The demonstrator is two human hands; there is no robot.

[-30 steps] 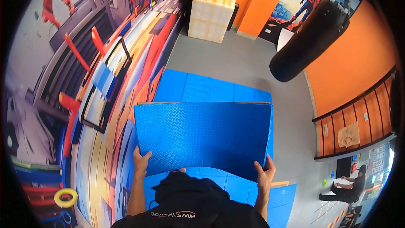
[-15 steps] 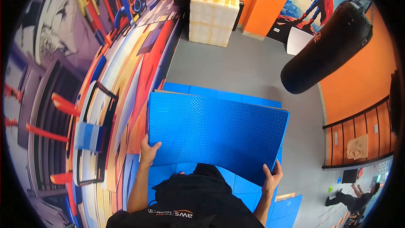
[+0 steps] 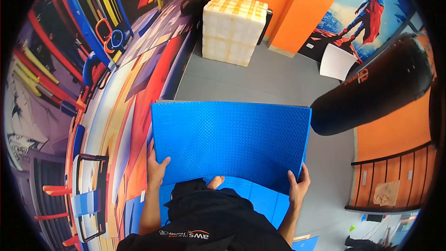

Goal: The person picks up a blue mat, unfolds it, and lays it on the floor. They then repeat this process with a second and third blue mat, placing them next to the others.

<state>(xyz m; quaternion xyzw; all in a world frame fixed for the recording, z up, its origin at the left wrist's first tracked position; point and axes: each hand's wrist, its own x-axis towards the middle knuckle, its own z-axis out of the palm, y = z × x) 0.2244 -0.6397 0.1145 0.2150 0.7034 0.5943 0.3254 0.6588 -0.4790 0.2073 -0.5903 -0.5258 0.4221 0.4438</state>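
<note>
A large blue foam mat [image 3: 227, 142] with a textured surface spans the space between my two hands, its lower edge bowed upward in the middle. My left hand [image 3: 157, 167] grips its left edge near the lower corner, thumb on top and fingers underneath. At the lower right corner, my right hand [image 3: 299, 185] holds the mat the same way. A grey layer peeks out along its far edge. Below it, blue mats [image 3: 248, 191] cover the floor, and my bare foot [image 3: 216, 182] shows past the near edge.
A tape-wrapped white block [image 3: 232, 30] stands ahead by the orange wall. A black punching bag [image 3: 371, 86] hangs at the right. Beside it on the grey floor [image 3: 283, 76] leans a white panel [image 3: 337, 60]. The left wall [image 3: 153, 97] carries a colourful mural. A person [image 3: 362, 242] is at lower right.
I have moved forward with the mat, so the white block and punching bag appear nearer. The mat now sits more level and further left in view. Both hands keep their grip.
</note>
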